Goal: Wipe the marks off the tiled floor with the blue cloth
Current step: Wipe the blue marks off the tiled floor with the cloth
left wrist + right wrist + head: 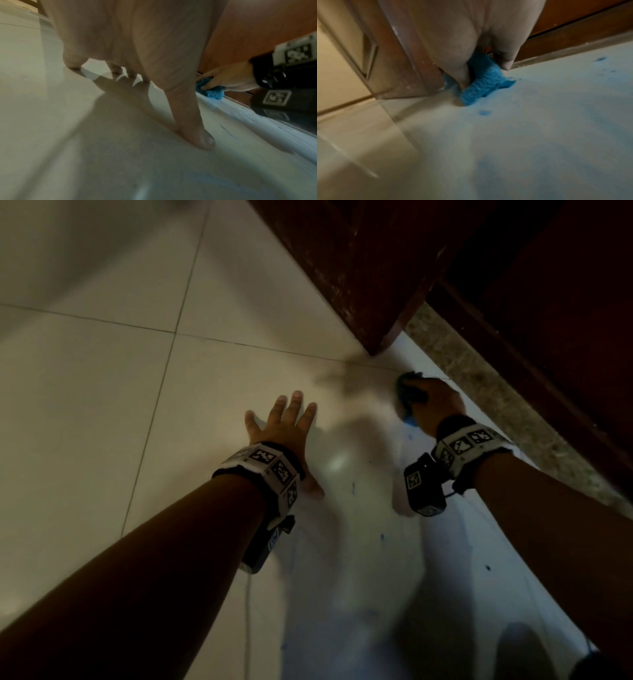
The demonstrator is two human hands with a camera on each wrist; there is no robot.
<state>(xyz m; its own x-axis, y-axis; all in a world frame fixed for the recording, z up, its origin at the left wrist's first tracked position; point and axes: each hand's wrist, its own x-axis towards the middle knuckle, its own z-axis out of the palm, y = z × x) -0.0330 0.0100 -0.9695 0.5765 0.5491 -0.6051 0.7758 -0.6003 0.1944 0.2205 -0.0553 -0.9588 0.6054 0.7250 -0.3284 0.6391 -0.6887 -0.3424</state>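
My right hand [435, 402] grips the bunched blue cloth [481, 82] against the tiled floor [102, 388] beside the wooden door [359, 268]; my left hand [284, 426] lies flat, fingers spread, near blue marks [484, 112].

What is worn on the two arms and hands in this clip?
Both forearms are bare, no sleeves or gloves. The left hand and the right hand each have a black wrist strap carrying white blocks printed with black square markers, plus a black camera unit beneath.
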